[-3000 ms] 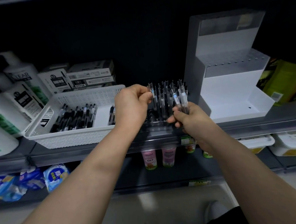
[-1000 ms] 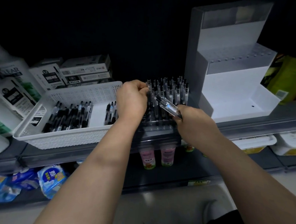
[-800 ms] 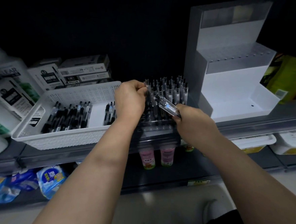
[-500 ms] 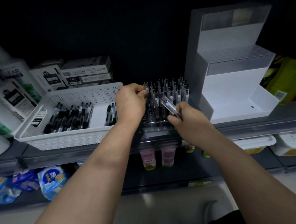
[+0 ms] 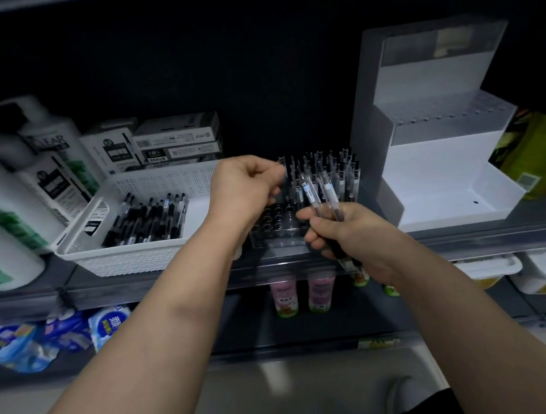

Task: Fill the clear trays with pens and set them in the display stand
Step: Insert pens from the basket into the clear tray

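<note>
Hands over the clear tray: an upright pen at its rear left is pinched by the curled left hand. A pen bundle is gripped by the right hand above its front right. Filling is judged to be in progress; next, one bundled pen must be seated in an empty front socket. The display stand, right of the tray, is not yet loaded.

Dim overall, near black behind the shelf and above it. Brightest on the white display stand at the right end, lit softly from the front. Smeared by motion blur over the bottles at the left edge and the blue packs below; sharper mid-frame around the pens. Bowed by the wide lens toward the corners.
</note>
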